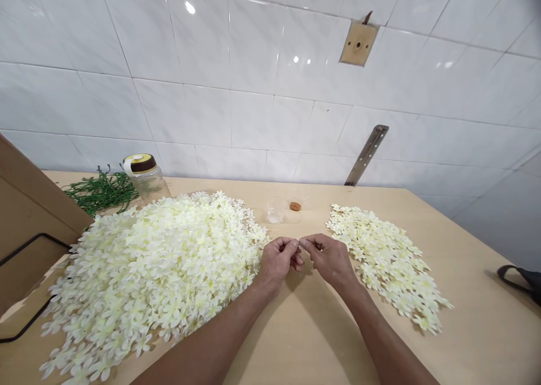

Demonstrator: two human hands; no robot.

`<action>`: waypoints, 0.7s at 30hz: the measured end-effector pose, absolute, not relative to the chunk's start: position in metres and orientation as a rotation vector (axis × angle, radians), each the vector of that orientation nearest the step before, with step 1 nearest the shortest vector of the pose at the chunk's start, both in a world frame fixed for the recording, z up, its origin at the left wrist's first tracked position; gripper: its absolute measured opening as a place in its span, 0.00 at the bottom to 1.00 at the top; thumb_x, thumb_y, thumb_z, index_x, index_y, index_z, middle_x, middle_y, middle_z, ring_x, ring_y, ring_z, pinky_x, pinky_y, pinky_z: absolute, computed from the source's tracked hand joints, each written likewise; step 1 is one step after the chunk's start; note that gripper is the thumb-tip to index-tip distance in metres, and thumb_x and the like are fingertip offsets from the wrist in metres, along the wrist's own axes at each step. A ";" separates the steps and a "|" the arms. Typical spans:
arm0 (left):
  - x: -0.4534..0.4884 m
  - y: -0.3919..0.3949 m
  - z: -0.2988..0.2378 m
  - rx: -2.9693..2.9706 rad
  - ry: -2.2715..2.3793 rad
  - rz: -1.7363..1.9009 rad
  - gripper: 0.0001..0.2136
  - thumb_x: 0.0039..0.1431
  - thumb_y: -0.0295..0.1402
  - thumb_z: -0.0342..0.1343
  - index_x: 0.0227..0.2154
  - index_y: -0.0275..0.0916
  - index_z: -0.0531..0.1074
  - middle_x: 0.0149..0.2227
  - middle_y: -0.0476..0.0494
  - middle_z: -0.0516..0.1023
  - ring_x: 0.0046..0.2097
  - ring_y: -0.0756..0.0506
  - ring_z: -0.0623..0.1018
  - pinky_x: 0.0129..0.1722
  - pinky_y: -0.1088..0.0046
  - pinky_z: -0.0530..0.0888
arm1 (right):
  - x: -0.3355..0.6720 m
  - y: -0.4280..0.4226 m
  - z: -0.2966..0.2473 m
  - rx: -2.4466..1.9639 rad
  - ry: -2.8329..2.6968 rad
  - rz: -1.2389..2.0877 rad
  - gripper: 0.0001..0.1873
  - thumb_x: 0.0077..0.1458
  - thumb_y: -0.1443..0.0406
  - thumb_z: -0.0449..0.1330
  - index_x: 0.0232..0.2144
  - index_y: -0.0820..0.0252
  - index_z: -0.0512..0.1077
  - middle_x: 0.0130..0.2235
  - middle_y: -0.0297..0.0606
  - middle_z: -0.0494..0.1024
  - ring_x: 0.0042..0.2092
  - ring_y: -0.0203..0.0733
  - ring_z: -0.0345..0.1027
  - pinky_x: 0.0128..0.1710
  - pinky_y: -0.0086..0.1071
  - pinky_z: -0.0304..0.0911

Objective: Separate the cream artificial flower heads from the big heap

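Note:
My left hand [279, 259] and my right hand [327, 256] meet above the middle of the table, thumbs and forefingers pinched tip to tip. Something small and pale shows between the fingertips, too little of it to name. To the left of my hands spreads a large heap of cream-white artificial flowers [169, 261]. On the right lies a smaller, flatter pile of the same flowers [384, 261]. Just beyond my fingers are a small clear plastic piece [275, 213] and a brown oval object [295, 206].
A clear jar with a brown and yellow lid [146, 176] stands at the back left beside green artificial stems [101, 190]. A brown board [34, 221] rises at the left edge. The tiled wall [249, 120] bounds the table; a black strap [522, 280] lies far right.

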State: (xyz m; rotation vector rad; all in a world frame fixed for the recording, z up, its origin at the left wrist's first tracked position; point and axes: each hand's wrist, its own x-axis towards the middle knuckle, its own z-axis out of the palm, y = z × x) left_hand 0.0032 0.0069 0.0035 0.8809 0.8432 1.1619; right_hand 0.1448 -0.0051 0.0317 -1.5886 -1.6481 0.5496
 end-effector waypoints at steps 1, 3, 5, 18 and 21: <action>0.003 0.007 0.004 0.884 0.849 1.162 0.12 0.52 0.39 0.61 0.27 0.34 0.71 0.21 0.48 0.73 0.20 0.52 0.71 0.21 0.75 0.69 | 0.144 -0.005 0.031 -1.602 -1.655 0.536 0.19 0.58 0.51 0.56 0.29 0.55 0.79 0.32 0.38 0.81 0.31 0.44 0.73 0.30 0.32 0.65; 0.004 0.007 0.004 0.893 0.859 1.157 0.12 0.53 0.39 0.60 0.27 0.34 0.71 0.20 0.48 0.73 0.19 0.52 0.71 0.22 0.76 0.69 | 0.141 -0.006 0.030 -1.642 -1.672 0.480 0.21 0.60 0.51 0.53 0.26 0.56 0.77 0.29 0.38 0.80 0.29 0.42 0.71 0.30 0.32 0.62; 0.004 0.007 0.005 0.894 0.863 1.156 0.12 0.53 0.39 0.60 0.27 0.34 0.71 0.20 0.47 0.73 0.20 0.52 0.71 0.22 0.76 0.69 | 0.138 -0.005 0.030 -1.678 -1.685 0.417 0.23 0.61 0.51 0.51 0.24 0.57 0.75 0.26 0.38 0.78 0.28 0.41 0.70 0.30 0.32 0.61; 0.004 0.006 0.005 0.914 0.895 1.167 0.12 0.53 0.40 0.60 0.26 0.35 0.71 0.18 0.48 0.74 0.18 0.52 0.70 0.21 0.75 0.69 | 0.131 -0.003 0.021 -1.676 -1.718 0.264 0.25 0.64 0.49 0.48 0.22 0.57 0.68 0.22 0.36 0.72 0.25 0.39 0.63 0.28 0.31 0.54; 0.004 0.006 0.004 0.927 0.895 1.172 0.11 0.54 0.39 0.59 0.25 0.35 0.71 0.18 0.48 0.73 0.18 0.52 0.70 0.21 0.75 0.69 | 0.130 -0.004 0.019 -1.685 -1.724 0.259 0.25 0.64 0.50 0.47 0.21 0.56 0.65 0.21 0.36 0.72 0.25 0.40 0.64 0.28 0.31 0.54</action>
